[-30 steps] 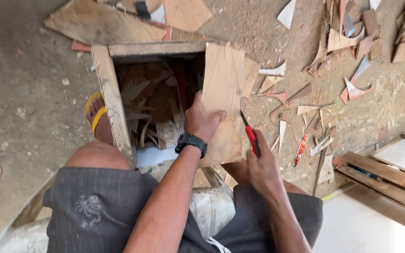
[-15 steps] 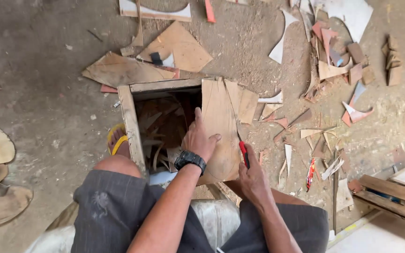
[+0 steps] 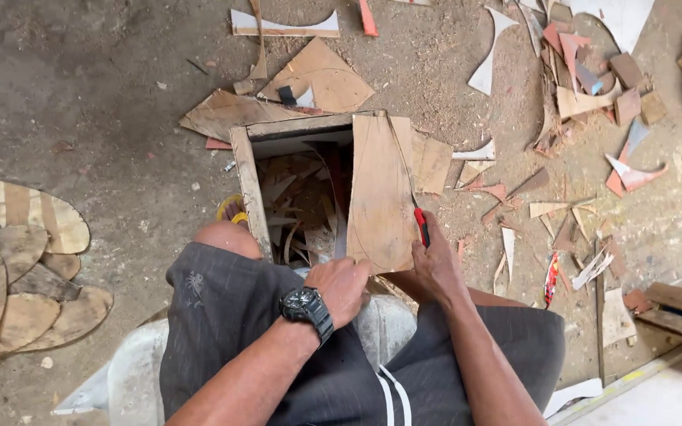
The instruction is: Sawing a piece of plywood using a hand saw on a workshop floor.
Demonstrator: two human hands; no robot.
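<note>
atop the open crate, both hands grip a flat plywood sheet.

L hand: fist-like, fingers curled, knuckles up, wrist bent, watch on wrist | R hand: fingers closed in grip, thumb side up | both forearms reach fwd from lap, near each other | seated, knees apart

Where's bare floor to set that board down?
Bare concrete lies upper left, between the open wooden box and the stacked rounded wood pieces. Right of the board held by both hands, offcuts crowd the floor.
</note>
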